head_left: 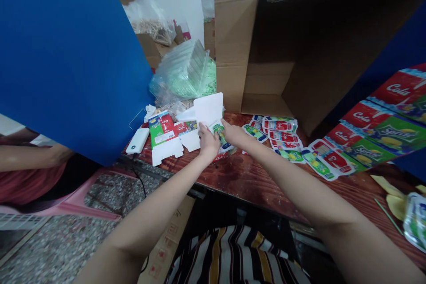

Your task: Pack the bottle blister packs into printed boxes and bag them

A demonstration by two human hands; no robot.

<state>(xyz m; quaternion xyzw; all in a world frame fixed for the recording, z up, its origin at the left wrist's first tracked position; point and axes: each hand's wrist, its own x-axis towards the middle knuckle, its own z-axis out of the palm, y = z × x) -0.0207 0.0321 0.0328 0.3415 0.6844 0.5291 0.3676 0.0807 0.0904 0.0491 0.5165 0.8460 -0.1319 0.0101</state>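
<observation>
A small printed box (208, 109) with its white lid flap raised stands near the middle of the table. Bottle-shaped green packets (218, 130) lie in its opening. My left hand (209, 142) grips the box's left side, fingers bent around its edge. From the right, my right hand (232, 135) holds the other side by the packets, its fingers bent and their tips partly hidden. Left of the hands lie flattened Cola and Sprite cartons (162, 132) with white flaps. Loose red Cola packets (285, 137) and green packets (318, 165) are spread to the right.
A large open cardboard box (233, 49) stands behind on the right. Stacked filled Cola and Sprite boxes (382, 128) rise at the right. Clear plastic trays (186, 71), a white power bank (137, 140) and a blue panel (73, 53) are at left, with another person's arm (36, 157) beyond.
</observation>
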